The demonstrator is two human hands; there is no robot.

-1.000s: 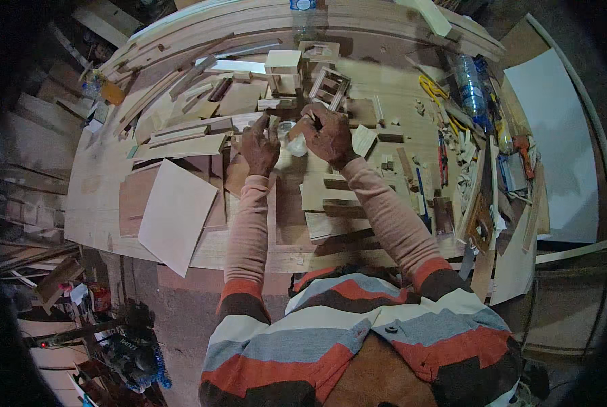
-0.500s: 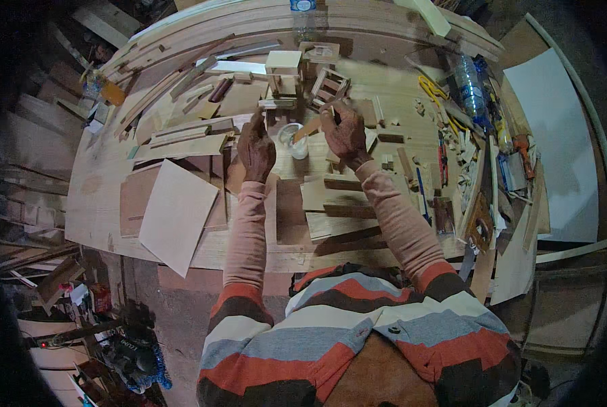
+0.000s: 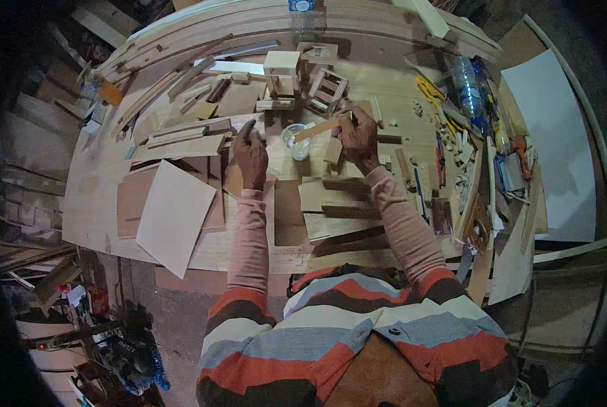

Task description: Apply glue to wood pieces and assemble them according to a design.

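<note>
My right hand (image 3: 359,140) grips a thin flat wooden stick (image 3: 320,128). Its far end reaches left over a small clear cup (image 3: 296,150) with white stuff inside, at the middle of the table. My left hand (image 3: 251,154) is just left of the cup, fingers loosely apart, with nothing seen in it. Beyond both hands stands a small wooden piece with a pale square top (image 3: 281,62). A pale wooden strip or block (image 3: 275,105) lies in front of it. To its right, a small slatted wooden frame (image 3: 327,91) rests tilted.
Wood strips (image 3: 188,136) and a pale square panel (image 3: 176,217) lie on the left. Stacked boards (image 3: 337,203) are nearest me. At right are a plastic bottle (image 3: 467,88), yellow-handled pliers (image 3: 431,91), a handsaw (image 3: 478,227) and scraps. An orange-filled bottle (image 3: 108,91) stands far left.
My right hand has moved slightly right and nearer me, and the stick now lies flatter across the cup. My left hand has drawn back toward me, away from the small wooden pieces.
</note>
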